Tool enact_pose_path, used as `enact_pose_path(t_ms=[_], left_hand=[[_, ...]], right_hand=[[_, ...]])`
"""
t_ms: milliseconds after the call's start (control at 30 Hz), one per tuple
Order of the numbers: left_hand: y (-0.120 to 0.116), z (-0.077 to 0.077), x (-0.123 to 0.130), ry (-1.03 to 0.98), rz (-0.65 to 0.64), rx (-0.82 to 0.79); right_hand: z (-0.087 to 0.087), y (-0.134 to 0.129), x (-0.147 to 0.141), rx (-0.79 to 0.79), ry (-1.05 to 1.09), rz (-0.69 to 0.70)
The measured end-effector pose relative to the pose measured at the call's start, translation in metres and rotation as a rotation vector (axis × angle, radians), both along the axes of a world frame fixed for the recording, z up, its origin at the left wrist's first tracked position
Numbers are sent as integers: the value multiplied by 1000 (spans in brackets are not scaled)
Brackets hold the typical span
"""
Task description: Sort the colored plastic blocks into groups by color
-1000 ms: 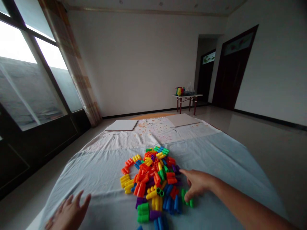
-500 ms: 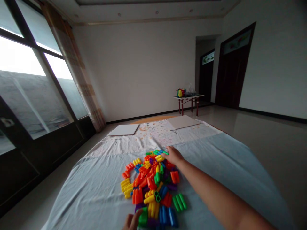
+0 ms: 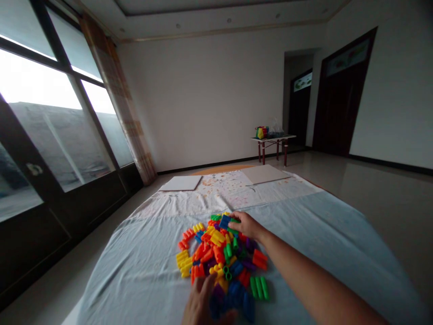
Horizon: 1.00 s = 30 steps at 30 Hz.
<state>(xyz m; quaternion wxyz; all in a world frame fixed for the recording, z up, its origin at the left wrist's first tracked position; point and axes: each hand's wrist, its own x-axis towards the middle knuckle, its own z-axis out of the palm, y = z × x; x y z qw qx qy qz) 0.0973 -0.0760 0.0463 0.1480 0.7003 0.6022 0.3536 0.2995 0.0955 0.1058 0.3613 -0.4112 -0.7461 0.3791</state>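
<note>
Many plastic blocks in orange, yellow, green, blue and purple lie heaped [image 3: 207,251] on a pale blue cloth [image 3: 135,262]. At the far side of the heap my right hand [image 3: 246,224] pinches a green block [image 3: 233,225], with a blue block [image 3: 225,221] against its left end. My left hand [image 3: 203,300] is at the near edge of the heap, fingers apart, beside blue and purple blocks; nothing shows in its grasp. A green three-tube block [image 3: 259,288] lies apart to the right.
Two flat boards, one white [image 3: 181,183] and one beige [image 3: 264,174], lie at the cloth's far end. Beyond stands a small table [image 3: 273,138] with a colourful bag [image 3: 261,132] and a clear plastic bag. Windows and a curtain line the left side.
My right hand has drawn slightly nearer with the green and blue pieces, now lifted and turned. My left hand has moved forward and right, away from a green block. The view has shifted slightly.
</note>
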Motion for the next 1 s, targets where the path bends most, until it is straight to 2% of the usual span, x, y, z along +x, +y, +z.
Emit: enact_pose_path(t_ms=[67, 133, 200, 267, 333, 433, 600, 700, 833, 900, 1000], left_hand=[[15, 22, 4, -56, 49, 0], [33, 41, 8, -209, 88, 46], [50, 52, 11, -427, 68, -25], [61, 56, 12, -572, 33, -130], [66, 58, 11, -613, 30, -170], [67, 61, 2, -592, 93, -142], [71, 63, -28, -488, 242, -134], [70, 53, -52, -362, 379, -115], [62, 35, -74, -197, 481, -180], [62, 30, -74, -141, 458, -219], [72, 33, -60, -80, 380, -233]], right_hand=[[8, -12, 1, -76, 87, 128], [14, -24, -1, -141, 118, 261], [15, -33, -5, -189, 128, 365], [14, -37, -9, -224, 133, 405], [11, -37, -10, -209, 124, 369], [9, -29, -6, -96, 79, 213], [12, -18, 5, 49, 40, 68], [3, -15, 16, 134, -71, -60], [-22, -17, 39, 76, -323, -207], [-32, -18, 47, 25, -398, -203], [-37, -18, 43, -43, -342, -84]])
